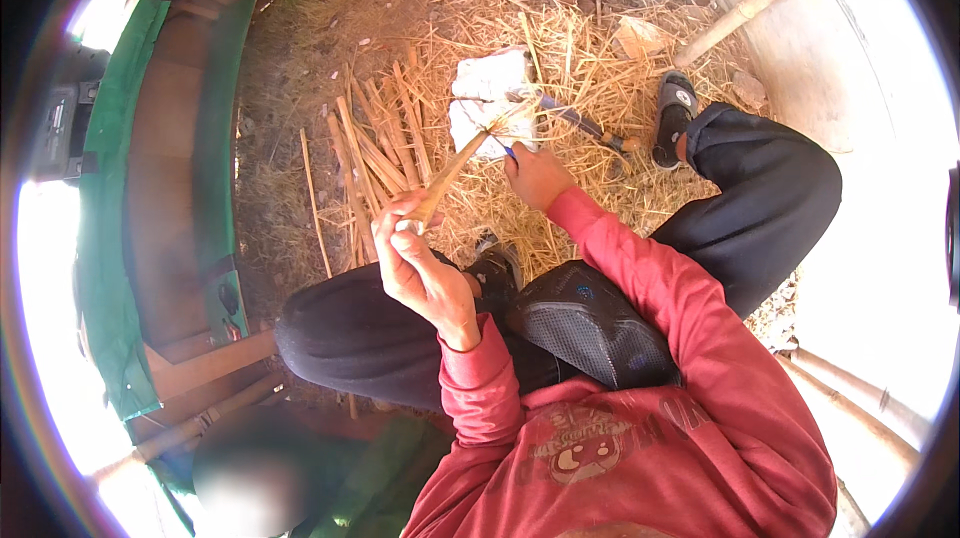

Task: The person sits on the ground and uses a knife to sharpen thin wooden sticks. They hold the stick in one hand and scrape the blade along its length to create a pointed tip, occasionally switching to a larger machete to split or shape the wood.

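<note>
My left hand is wrapped round the near end of a bamboo piece, whose round hollow end shows at my fingers. The bamboo slants away to the right, and its far end is over a whitish block. Closed beside that far end, my right hand grips a thin tool with a bit of blue at the fingers; its kind is too small to make out. A dark blade with a wooden handle lies on the straw just beyond my right hand.
Split bamboo strips lie in a pile at the left on straw-covered ground. Another pale block is behind the first. A black textured bag rests on my lap. A green-edged wooden structure stands left; a pole leans far right.
</note>
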Demonstrator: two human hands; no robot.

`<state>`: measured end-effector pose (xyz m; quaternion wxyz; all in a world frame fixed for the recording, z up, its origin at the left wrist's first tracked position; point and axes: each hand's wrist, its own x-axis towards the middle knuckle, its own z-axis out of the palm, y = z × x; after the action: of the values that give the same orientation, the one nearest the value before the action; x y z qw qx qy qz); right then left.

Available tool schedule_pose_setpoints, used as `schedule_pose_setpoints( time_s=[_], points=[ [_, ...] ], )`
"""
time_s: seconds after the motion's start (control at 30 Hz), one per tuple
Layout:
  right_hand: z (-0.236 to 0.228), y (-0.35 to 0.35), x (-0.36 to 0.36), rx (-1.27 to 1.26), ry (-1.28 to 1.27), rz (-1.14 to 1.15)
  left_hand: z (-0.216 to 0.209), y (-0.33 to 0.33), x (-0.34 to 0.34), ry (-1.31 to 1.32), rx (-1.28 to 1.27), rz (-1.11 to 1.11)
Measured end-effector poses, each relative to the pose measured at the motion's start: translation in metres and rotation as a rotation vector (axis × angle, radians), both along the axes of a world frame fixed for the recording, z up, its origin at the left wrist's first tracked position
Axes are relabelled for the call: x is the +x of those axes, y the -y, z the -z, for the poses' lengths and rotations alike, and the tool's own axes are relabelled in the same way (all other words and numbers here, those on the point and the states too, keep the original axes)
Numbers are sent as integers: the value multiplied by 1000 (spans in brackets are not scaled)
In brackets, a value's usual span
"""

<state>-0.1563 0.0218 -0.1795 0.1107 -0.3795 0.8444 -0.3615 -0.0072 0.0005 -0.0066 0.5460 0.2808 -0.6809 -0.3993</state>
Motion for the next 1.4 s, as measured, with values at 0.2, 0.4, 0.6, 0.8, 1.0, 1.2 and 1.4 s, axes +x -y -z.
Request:
schedule_pose_setpoints(
  time_s=[0.2,0.4,0.6,0.8,1.0,1.2,1.4],
  points=[
    [-139,-23,33,-189,380,-259,5,1,19,-29,34,-93],
    [-149,-24,66,-99,138,-250,-4,-5,14,-73,103,-200],
    [-54,-13,45,155,-8,-126,-1,-2,17,-90,113,-165],
    [-105,-24,48,99,70,-101,1,2,10,-38,110,-117],
    [-136,-34,27,-91,59,-125,-3,-2,12,-101,-16,-225],
    [-169,-44,64,-233,269,-311,-7,-4,16,-16,-69,-250],
    [-144,-28,78,-102,69,-228,-13,4,16,-33,5,-355]
  ],
)
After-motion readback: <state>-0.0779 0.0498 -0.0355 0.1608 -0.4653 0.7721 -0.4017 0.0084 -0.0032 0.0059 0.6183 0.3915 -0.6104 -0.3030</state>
